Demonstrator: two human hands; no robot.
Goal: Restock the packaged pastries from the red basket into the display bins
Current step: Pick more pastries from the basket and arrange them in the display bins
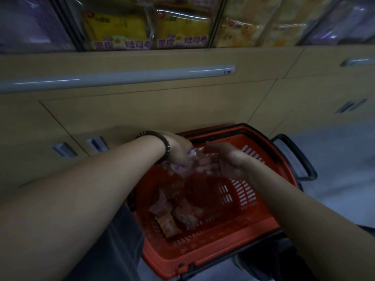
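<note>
Dim aisle floor lies underfoot, and on it, close against the person's legs, stands the red basket (pixel 223 246), set low and near so both arms can reach down into it without stepping. At its bottom lie the leftover pastries (pixel 174 216), a loose handful in clear wrap, so by my judgement the restocking is well along but not done. Above the basket's middle the two hands meet around a small bunch of packets (pixel 182 169) with purple print, gathered together presumably to carry several up in one trip. The left hand (pixel 178 151) (a dark bead bracelet (pixel 165 147) sits at its wrist) comes over from the top, wrist bent, its grip curled down onto the packets. The right hand (pixel 223 161) lies palm-up beneath them like a cradle; motion blur hides whether its grip closes or merely supports. Both forearms stretch forward and downward, converging. Beyond stands a tan cabinet (pixel 142 110) with a pale rail (pixel 121 77), and above it the display bins (pixel 216 27), where yellow bread packs (pixel 115 29) stand upright, facing out for shoppers.
</note>
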